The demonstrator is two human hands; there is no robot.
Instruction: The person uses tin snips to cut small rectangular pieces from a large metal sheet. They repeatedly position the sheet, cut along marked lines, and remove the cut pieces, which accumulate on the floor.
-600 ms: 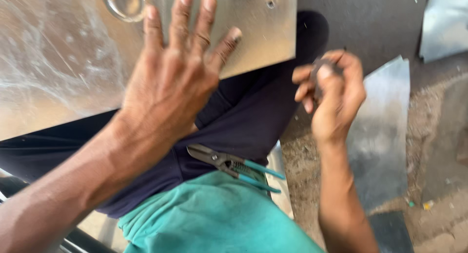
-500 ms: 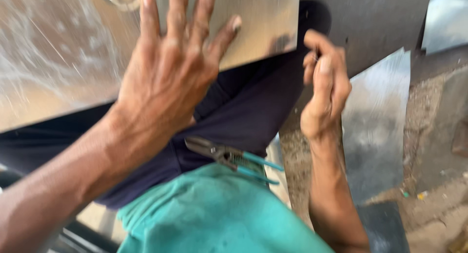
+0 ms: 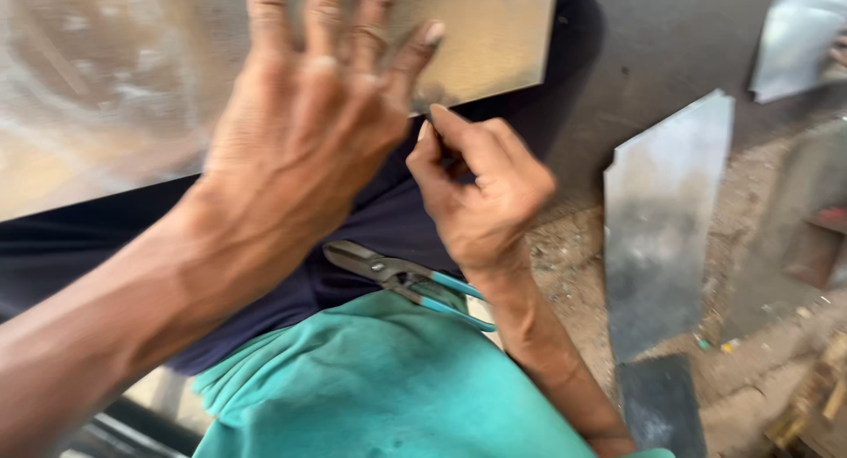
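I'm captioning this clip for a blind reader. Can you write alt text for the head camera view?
A person's left hand presses flat, fingers spread, on a shiny metal sheet across their lap, while the right hand pinches something small and dark near its lower edge. Tin snips with teal handles lie on the lap; another metal sheet stands nearby.

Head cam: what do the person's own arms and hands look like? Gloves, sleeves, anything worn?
Both hands are bare, no gloves. The left hand and right hand show no ring that I can make out; the frame is blurred. Both forearms are bare with no sleeve, watch or band in view. The person wears a teal shirt and dark navy trousers.
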